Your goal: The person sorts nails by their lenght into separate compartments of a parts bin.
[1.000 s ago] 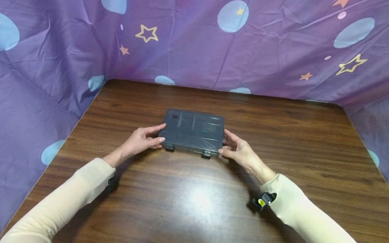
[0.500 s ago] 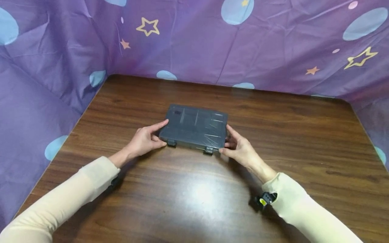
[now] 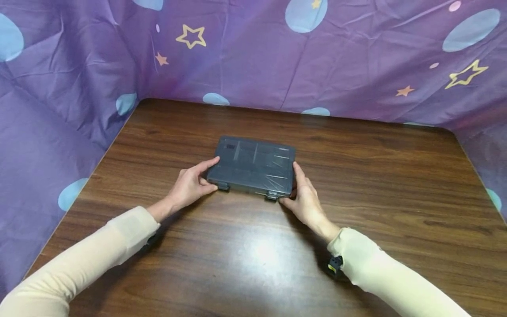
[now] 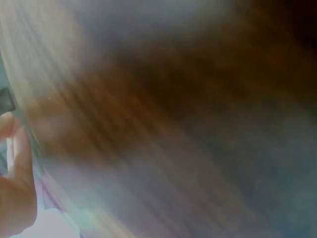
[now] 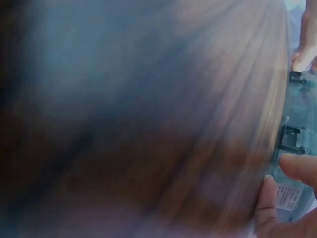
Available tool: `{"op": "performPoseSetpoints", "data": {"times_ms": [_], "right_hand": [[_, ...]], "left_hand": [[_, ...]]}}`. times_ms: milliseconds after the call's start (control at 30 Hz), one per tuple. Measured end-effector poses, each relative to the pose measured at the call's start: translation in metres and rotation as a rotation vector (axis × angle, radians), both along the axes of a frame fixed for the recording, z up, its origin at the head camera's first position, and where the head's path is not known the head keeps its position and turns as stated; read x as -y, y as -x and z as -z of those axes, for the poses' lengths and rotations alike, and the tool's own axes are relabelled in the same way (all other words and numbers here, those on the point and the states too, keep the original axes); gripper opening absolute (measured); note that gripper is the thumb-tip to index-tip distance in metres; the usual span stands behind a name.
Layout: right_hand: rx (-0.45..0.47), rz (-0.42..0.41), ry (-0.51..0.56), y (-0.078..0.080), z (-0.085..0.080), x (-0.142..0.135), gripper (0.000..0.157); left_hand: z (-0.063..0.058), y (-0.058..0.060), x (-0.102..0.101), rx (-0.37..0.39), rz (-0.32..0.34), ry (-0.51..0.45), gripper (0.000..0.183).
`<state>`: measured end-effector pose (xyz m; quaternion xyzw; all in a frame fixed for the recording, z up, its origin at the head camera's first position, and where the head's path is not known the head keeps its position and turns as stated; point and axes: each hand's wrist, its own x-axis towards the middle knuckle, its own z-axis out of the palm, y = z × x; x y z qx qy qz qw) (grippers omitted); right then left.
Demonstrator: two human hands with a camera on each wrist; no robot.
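Note:
A dark, see-through plastic compartment box [image 3: 253,165] lies lid up in the middle of the table, its dividers showing through the lid. Two latches [image 3: 271,196] line its near edge. My left hand [image 3: 189,184] grips the left end, thumb at the near corner and a finger on the side. At the right end, my right hand [image 3: 306,198] holds the box with its thumb by the near right latch; some of its fingers are hidden. The right wrist view shows a white printed label [image 5: 287,197] on the box. In the left wrist view only part of the left hand [image 4: 19,188] appears.
The brown wood-grain table [image 3: 380,189] reaches back to a purple curtain [image 3: 245,61] with stars and planets, which also hangs at both sides. A glare spot shines on the tabletop in front of the box. Wrist cameras are strapped below both sleeves [image 3: 380,264].
My right hand has shifted its hold: its thumb has slid left along the near edge toward the latch, and the wrist has swung left. The left hand keeps its grip. The head view has tilted slightly.

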<state>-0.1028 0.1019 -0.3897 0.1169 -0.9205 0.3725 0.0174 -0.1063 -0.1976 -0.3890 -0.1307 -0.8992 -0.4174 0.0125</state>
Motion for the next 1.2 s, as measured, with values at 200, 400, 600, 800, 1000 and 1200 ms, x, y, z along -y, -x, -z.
{"op": "performPoseSetpoints", "data": {"times_ms": [200, 400, 600, 800, 1000, 1200], "right_hand": [[-0.006, 0.014, -0.003, 0.0004, 0.0014, 0.0031, 0.093], [0.005, 0.024, -0.005, 0.0016, 0.0010, 0.0032, 0.095], [0.024, 0.016, 0.003, 0.0001, 0.0007, 0.0010, 0.098], [0.019, -0.016, 0.002, -0.0014, 0.0007, -0.0010, 0.101], [0.011, -0.034, 0.012, -0.0012, 0.0004, -0.0026, 0.104], [0.023, -0.041, 0.025, -0.0010, -0.0002, -0.0024, 0.104]], "left_hand": [[0.0008, 0.0000, 0.0008, -0.012, -0.027, 0.036, 0.072], [0.0008, 0.0017, -0.0020, -0.042, -0.034, 0.057, 0.071], [0.0005, 0.0017, -0.0029, -0.034, -0.022, 0.051, 0.071], [0.0011, 0.0011, -0.0002, -0.062, 0.009, 0.080, 0.072], [0.0018, 0.0018, 0.0028, -0.053, 0.038, 0.044, 0.076], [0.0005, 0.0035, 0.0045, -0.037, 0.023, 0.048, 0.077]]}}
